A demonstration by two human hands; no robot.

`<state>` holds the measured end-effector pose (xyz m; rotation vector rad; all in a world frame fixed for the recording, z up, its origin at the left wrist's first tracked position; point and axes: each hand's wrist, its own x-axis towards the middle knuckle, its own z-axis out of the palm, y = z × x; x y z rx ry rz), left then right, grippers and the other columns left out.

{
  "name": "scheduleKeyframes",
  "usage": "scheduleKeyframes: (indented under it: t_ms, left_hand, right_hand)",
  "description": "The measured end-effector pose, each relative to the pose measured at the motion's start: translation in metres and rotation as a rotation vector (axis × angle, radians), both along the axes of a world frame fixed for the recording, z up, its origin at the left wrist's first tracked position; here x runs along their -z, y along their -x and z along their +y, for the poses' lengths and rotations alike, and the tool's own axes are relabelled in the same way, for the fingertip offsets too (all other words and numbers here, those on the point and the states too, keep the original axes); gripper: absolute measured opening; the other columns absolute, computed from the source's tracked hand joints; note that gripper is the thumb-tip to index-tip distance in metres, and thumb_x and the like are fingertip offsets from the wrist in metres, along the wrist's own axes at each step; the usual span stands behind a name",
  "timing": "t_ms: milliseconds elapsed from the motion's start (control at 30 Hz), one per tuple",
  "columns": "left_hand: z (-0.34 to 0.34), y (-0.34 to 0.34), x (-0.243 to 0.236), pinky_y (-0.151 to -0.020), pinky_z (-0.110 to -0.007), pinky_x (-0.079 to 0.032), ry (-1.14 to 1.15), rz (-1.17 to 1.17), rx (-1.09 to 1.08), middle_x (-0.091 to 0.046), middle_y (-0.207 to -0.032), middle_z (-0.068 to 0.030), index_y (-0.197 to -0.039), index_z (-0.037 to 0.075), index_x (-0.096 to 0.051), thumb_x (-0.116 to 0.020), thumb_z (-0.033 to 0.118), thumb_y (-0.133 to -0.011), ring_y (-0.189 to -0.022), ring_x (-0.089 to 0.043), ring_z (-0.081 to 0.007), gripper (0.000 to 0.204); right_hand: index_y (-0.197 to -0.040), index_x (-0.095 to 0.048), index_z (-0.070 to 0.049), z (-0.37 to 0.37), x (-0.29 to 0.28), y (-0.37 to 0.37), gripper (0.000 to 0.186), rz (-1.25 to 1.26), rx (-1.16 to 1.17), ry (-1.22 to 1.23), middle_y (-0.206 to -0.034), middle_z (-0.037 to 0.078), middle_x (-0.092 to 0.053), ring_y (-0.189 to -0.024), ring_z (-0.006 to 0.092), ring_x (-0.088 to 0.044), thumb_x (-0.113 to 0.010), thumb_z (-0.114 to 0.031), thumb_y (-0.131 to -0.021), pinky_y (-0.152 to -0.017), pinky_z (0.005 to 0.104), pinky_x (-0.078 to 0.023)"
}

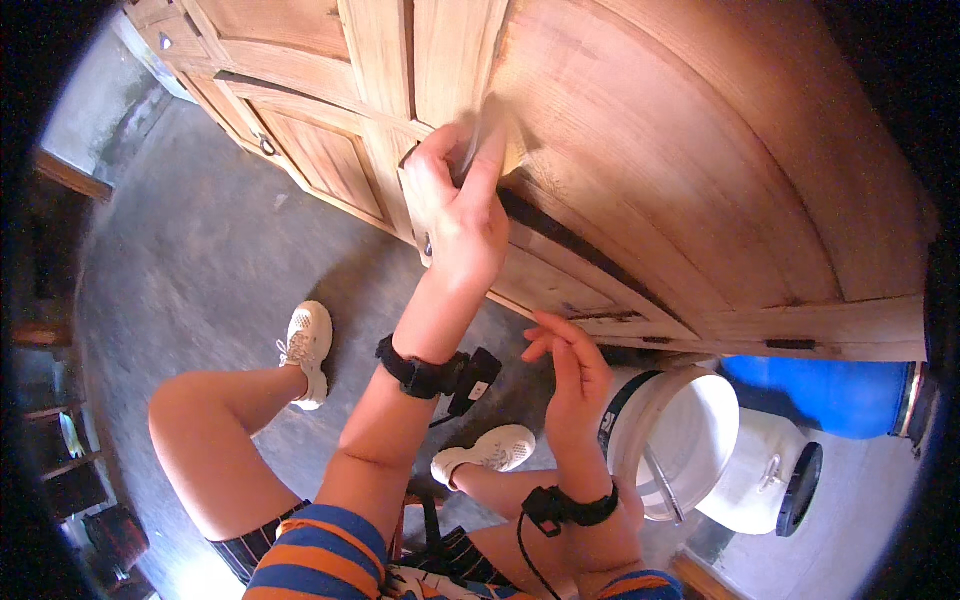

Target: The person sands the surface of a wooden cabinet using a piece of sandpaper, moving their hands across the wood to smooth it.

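My left hand (460,205) reaches up to the wooden cabinet (640,130), its fingers bent and pressed close to the wood. Between them is a thin greyish piece with a yellowish edge (514,150), blurred and partly covered by the fingers, so its kind is unclear. Lower and to the right, my right hand (575,375) hovers near the cabinet's bottom edge. Its fingers are loosely bent and apart, holding nothing. Both wrists carry black straps with small devices.
Beside my right hand stands a white bucket (655,420) with a rod leaning inside. Farther right are a white container with a black lid (765,475) and a blue drum (815,395). Cabinet doors (310,150) continue left. My feet rest on the grey floor (200,270).
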<state>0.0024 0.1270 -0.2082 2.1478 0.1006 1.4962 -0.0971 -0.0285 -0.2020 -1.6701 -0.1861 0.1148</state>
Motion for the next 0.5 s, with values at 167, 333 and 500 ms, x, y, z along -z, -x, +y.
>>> scheduleKeyframes:
  t_ms: [167, 333, 500]
  left_hand:
    - [-0.005, -0.008, -0.013, -0.076, -0.029, -0.040, 0.007, -0.079, -0.012, -0.044, -0.097, -0.0115, -0.114, 0.007, -0.059, -0.047, -0.014, -0.070, -0.088, -0.044, -0.0237, 0.050]
    - [-0.001, 0.000, -0.001, -0.076, -0.029, -0.040, 0.021, -0.005, -0.002, -0.044, -0.096, -0.0119, -0.114, 0.007, -0.058, -0.047, -0.015, -0.069, -0.089, -0.044, -0.0243, 0.052]
    - [-0.006, -0.010, -0.014, -0.077, -0.031, -0.040, 0.036, -0.105, -0.017, -0.044, -0.097, -0.0131, -0.115, 0.008, -0.058, -0.044, -0.017, -0.066, -0.089, -0.044, -0.0252, 0.056]
  right_hand:
    - [-0.106, -0.059, -0.001, -0.001, 0.005, 0.001, 0.024, -0.053, -0.013, 0.004, -0.078, 0.008, -0.061, -0.077, 0.0134, -0.056, -0.041, -0.005, -0.089, -0.073, 0.0249, -0.044]
    - [-0.105, -0.059, -0.001, 0.000, 0.003, 0.001, 0.024, -0.070, -0.025, -0.006, -0.078, 0.007, -0.060, -0.075, 0.0127, -0.056, -0.041, -0.004, -0.089, -0.072, 0.0245, -0.044]
    - [-0.106, -0.059, -0.002, -0.001, 0.004, 0.004, 0.025, -0.041, -0.022, -0.013, -0.080, 0.006, -0.060, -0.072, 0.0107, -0.055, -0.040, -0.003, -0.089, -0.068, 0.0215, -0.043]
